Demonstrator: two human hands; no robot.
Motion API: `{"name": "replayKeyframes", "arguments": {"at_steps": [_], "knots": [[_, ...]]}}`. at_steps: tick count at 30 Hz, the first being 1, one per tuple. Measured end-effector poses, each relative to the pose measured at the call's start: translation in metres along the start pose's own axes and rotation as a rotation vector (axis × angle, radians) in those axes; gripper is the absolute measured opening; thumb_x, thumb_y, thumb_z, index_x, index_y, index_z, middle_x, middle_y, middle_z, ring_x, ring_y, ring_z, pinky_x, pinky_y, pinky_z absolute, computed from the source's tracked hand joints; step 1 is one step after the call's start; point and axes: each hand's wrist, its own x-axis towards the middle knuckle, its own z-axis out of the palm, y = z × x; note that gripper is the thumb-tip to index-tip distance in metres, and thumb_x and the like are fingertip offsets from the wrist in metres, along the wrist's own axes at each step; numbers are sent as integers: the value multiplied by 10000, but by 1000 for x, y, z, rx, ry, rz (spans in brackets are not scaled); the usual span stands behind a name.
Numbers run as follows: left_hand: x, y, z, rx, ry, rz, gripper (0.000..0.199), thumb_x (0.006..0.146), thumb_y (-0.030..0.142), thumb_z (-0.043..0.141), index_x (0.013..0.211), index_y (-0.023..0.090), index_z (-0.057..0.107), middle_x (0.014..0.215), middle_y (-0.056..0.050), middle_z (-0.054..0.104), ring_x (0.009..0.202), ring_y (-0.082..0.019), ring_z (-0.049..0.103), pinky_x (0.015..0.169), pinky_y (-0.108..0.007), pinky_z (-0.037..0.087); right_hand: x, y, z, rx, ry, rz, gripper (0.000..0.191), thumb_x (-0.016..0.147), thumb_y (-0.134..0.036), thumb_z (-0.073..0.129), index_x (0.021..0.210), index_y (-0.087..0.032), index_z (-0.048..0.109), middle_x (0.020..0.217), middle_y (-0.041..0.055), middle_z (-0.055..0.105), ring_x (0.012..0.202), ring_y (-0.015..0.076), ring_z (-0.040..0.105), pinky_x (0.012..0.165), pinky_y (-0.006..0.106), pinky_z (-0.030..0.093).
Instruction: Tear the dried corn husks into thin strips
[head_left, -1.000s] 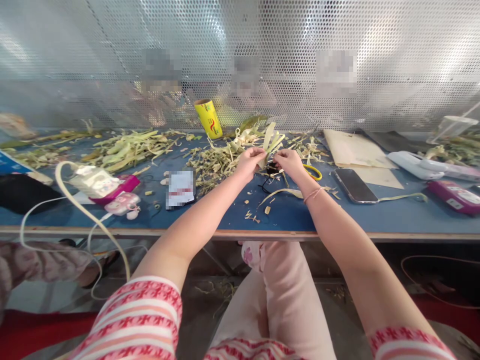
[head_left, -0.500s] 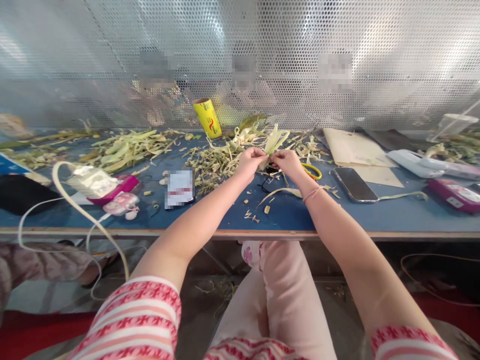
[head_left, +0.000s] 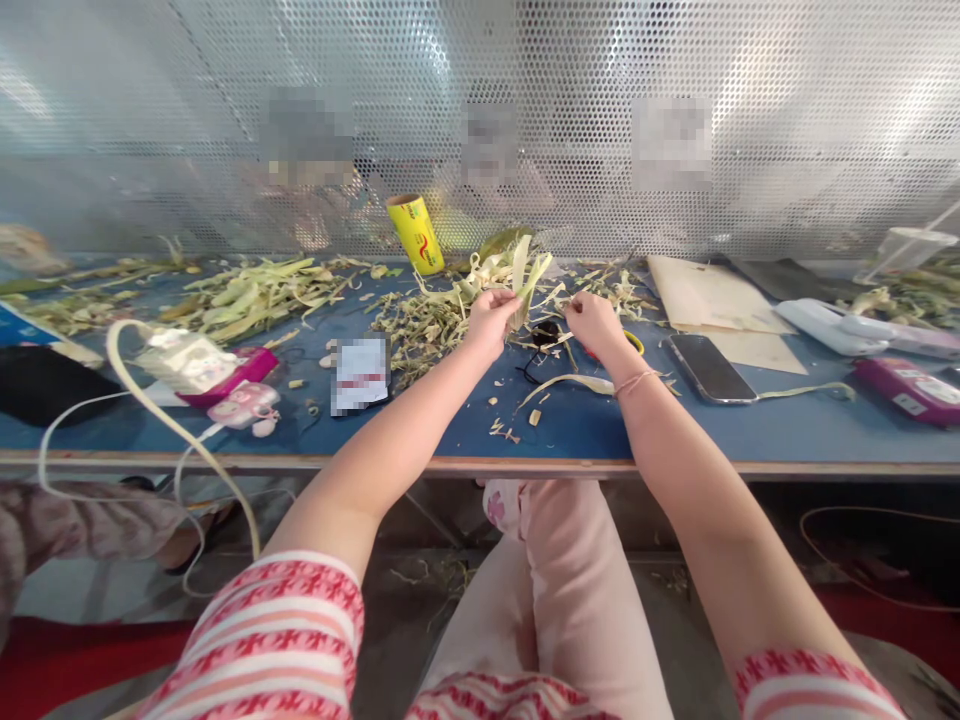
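My left hand pinches a pale green husk, which looks like corn husk and fans upward above my fingers. My right hand is a short way to the right, its fingers closed; whatever is in them is too small to make out. Behind my left hand lies a heap of shredded husk bits. Between the hands, a small black object rests on the blue table. A yellow loop-shaped handle is partly hidden by my right wrist. A long pale strip lies in front of my hands.
A leaning yellow tube stands by the perforated metal panel. To the left are husk strips, a magenta device with cables and a blurred packet. A phone and cardboard lie right.
My hands, together at the husk before, are now apart. My right hand has moved rightward off it, while the husk stays in my left and leans differently.
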Motion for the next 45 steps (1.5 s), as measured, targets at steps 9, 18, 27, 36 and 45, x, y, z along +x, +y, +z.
{"name": "replayKeyframes", "arguments": {"at_steps": [9,18,27,36,45], "knots": [[-10,5,6,-13,-77,-74,183,777,204,711,796,167,533,737,26,616,632,-97,653,658,-258,557,0,1,-3,161,15,-101,230,756,-53,540,911,-158,673,1019,91,694,932,201,640,921,350,483],[-13,4,9,72,-63,8,103,814,220,672,790,167,587,753,10,613,670,-85,587,654,-218,530,-12,-22,15,956,-278,66,298,670,-367,761,802,-171,579,763,-20,611,679,85,574,593,195,482],[-11,-3,9,119,-76,98,152,778,251,719,754,167,594,670,20,549,610,-85,521,612,-228,489,-11,-24,15,936,-168,88,145,721,-213,678,756,-173,544,684,-51,554,625,72,552,596,201,480],[-17,3,10,61,-146,-14,127,755,256,728,807,168,652,748,4,639,640,-91,584,610,-218,472,-4,-15,19,792,-80,81,55,686,-137,602,734,-160,614,678,-9,631,588,98,595,607,234,520],[-11,-4,7,85,-185,-31,260,629,212,826,800,142,644,662,24,628,587,-70,571,566,-190,429,0,-8,25,703,-52,24,85,667,-203,641,747,-175,637,703,19,675,700,163,640,695,302,549]]}}
